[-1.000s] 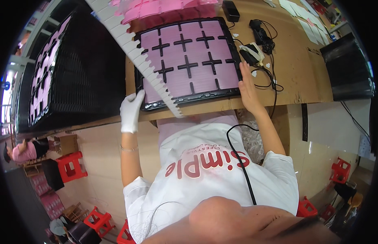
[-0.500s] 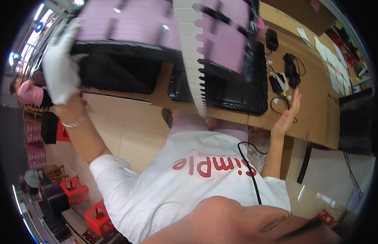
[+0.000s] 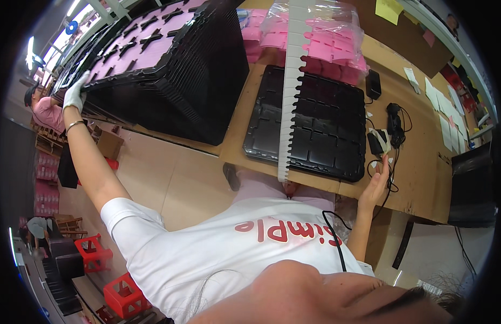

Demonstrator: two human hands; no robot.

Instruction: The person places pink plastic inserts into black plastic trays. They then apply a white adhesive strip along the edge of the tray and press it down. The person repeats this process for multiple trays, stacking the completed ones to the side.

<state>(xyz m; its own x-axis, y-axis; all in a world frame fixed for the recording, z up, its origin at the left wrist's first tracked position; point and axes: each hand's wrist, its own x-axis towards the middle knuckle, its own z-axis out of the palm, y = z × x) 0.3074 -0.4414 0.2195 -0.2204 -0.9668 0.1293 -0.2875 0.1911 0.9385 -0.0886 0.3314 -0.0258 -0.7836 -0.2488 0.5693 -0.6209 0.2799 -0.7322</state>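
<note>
My left hand (image 3: 76,94), in a white glove, is closed on the near left edge of a black tray (image 3: 169,60) lined with pink sheet and set with several small black pieces. This tray lies on top of a tall stack of black trays (image 3: 207,81). In front of me an empty-looking black tray (image 3: 331,129) with shallow compartments lies flat on the table. Bare and apart from it, my right hand (image 3: 375,183) is open with fingers stretched, beside a black cable and a small black adapter (image 3: 375,143).
Pink pieces in clear plastic (image 3: 336,46) lie behind the flat tray. A black box (image 3: 373,83) and coiled cable (image 3: 395,124) are on the cardboard-covered table (image 3: 423,178). A white toothed strip (image 3: 290,108) crosses the view. Red stools (image 3: 123,294) and two people are at left.
The pink-lined tray has shifted left onto the stack along with my left hand, uncovering the flat black tray and the pink pieces behind. My right hand stays open near the cables.
</note>
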